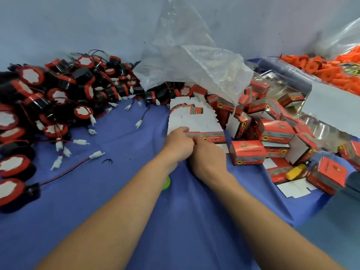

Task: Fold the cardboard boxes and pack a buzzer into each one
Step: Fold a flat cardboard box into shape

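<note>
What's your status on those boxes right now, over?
Left grip and right grip pinching the nearest flat box. Buzzers piled left, untouched. Nothing in the way.

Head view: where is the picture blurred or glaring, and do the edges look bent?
In the head view, the left hand and right hand are smeared by motion at the flat box; the clear plastic bag shows white glare; the buzzers near the left edge look soft and stretched by the wide lens; light is even, with only faint shadows on the blue cloth.
</note>
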Demonstrator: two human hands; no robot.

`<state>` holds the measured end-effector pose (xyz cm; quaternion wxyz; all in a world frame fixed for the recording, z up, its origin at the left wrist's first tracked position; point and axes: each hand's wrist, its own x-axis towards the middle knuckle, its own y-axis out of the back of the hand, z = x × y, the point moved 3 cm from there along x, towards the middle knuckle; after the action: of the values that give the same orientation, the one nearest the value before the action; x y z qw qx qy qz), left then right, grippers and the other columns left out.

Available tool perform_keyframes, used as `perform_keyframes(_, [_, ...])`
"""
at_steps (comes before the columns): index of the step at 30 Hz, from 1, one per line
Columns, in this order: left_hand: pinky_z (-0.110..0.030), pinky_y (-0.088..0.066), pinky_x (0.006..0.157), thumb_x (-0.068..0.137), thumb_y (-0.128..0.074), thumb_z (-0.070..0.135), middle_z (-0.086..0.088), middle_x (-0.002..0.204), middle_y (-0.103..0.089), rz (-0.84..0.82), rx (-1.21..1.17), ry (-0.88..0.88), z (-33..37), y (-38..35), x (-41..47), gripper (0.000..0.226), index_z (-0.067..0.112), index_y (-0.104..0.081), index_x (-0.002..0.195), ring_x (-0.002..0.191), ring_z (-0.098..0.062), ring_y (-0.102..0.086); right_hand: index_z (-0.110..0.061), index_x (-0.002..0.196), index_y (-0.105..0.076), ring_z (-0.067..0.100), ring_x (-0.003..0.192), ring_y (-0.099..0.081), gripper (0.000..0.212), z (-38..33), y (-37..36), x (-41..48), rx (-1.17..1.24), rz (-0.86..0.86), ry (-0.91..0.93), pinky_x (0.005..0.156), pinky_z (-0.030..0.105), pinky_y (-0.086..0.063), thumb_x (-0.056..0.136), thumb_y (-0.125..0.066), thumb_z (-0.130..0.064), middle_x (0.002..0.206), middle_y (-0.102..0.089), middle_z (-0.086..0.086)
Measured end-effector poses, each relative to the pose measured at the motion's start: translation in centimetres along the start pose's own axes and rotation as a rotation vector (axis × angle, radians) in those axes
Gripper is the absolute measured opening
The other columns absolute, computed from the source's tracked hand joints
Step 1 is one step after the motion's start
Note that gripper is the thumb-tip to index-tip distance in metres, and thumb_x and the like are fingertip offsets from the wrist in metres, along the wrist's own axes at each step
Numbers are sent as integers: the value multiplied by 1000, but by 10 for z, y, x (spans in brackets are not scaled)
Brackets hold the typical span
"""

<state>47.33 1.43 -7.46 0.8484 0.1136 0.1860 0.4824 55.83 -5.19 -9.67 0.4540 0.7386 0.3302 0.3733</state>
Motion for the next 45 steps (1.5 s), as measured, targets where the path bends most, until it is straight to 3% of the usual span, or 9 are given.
perform_keyframes(6, [-43, -56, 99, 65, -66, 33, 9, 99, -72, 250, -531, -43, 1, 54, -19, 51, 31, -67, 116, 98, -12, -68, -22, 115, -74, 18, 81, -66, 28, -27, 53, -9, 507, 501, -8, 66, 19, -31, 98, -52, -19, 92, -76, 0])
perform_keyframes(9, [-20, -48, 101, 68, -72, 35, 23, 124, -62, 273, -240, -311, 8, 85, -40, 75, 35, -57, 141, 113, 11, -58, -24, 100, -76, 1, 72, -63, 25, -55, 82, -6, 913, 578, 21, 68, 16, -46, 97, -52, -17, 78, -70, -12])
perform_keyframes(14, [-15, -24, 112, 70, -73, 48, 19, 166, -31, 304, 490, -618, 6, 119, -87, 91, 46, -39, 155, 149, -1, -28, -15, 91, -75, 23, 71, -61, 27, -106, 65, 4, 1557, 198, -310, 64, 36, -59, 99, -53, -1, 80, -66, 11])
perform_keyframes(18, [-21, -52, 87, 100, -64, 27, 10, 119, -75, 505, 454, -534, -23, 165, -111, 46, 38, -58, 144, 101, -7, -66, -5, 103, -73, 23, 94, -76, 22, -148, 33, -14, 1744, -255, -302, 78, 33, -62, 105, -56, -20, 98, -78, 12])
perform_keyframes(21, [-12, -52, 72, 105, -57, 20, 9, 108, -79, 658, 243, -470, -44, 195, -119, 35, 34, -68, 135, 96, 4, -68, -16, 123, -71, 16, 118, -68, 25, -182, 11, -35, 1530, -489, -39, 99, 41, -56, 102, -59, -22, 118, -76, 0])
perform_keyframes(29, [-42, -63, 77, 81, -66, 17, -7, 100, -81, 564, -654, -177, -100, 224, -114, 25, 25, -85, 96, 93, -25, -78, -75, 134, -33, -17, 106, -60, 92, -223, -26, -73, 1026, -454, 392, 83, 5, -47, 70, -83, -31, 115, -62, -42])
perform_keyframes(33, [-22, -53, 46, 94, -65, 19, -2, 64, -73, 536, -671, -166, -111, 232, -108, 27, 18, -82, 73, 53, -13, -70, -68, 147, -25, -22, 109, -54, 108, -224, -32, -79, 945, -440, 452, 86, 2, -44, 65, -87, -35, 119, -59, -42])
perform_keyframes(38, [-27, -62, 70, 99, -67, 21, -5, 95, -81, 585, -529, -212, -118, 234, -112, 19, 25, -84, 93, 88, -20, -79, -56, 150, -35, -3, 114, -61, 100, -220, -33, -77, 962, -444, 448, 97, 30, -56, 68, -86, -32, 124, -66, -22])
perform_keyframes(45, [-26, -62, 77, 83, -74, 34, 5, 122, -76, 475, -436, -299, -109, 214, -114, 56, 20, -67, 137, 108, -14, -74, -58, 150, -32, -1, 120, -62, 101, -212, -30, -72, 973, -442, 483, 97, 31, -56, 71, -82, -21, 130, -62, -28])
